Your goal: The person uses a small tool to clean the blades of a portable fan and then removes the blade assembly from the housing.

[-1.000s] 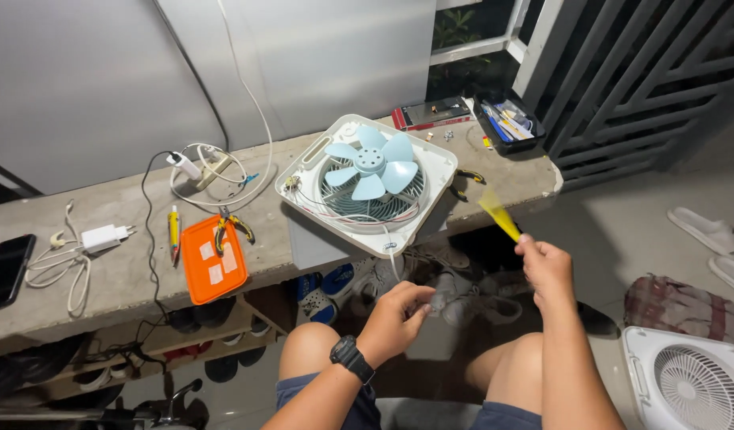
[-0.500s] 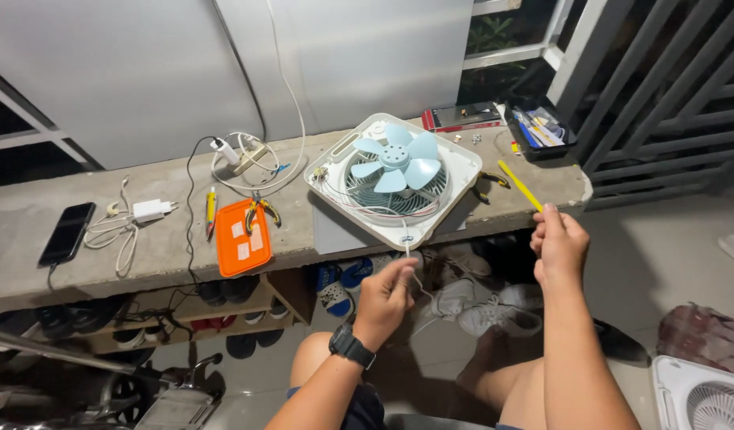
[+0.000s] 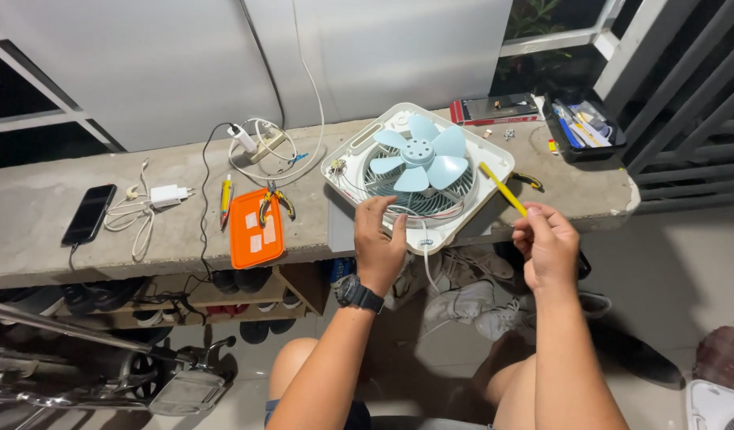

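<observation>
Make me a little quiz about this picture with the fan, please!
1. True or false: the fan with light blue blades lies flat on the concrete ledge.
2. Which hand holds the yellow tool? A) left hand B) right hand C) neither
3. Fill in: the black phone lies at the far ____ end of the ledge.

Key
1. True; it lies with its blades facing up.
2. B; the right hand grips it, while the left hand pinches the fan's white cord.
3. Left, far from the orange case.

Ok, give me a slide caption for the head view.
Left hand holds a white wire by the fan; right hand grips a yellow tool.
</observation>
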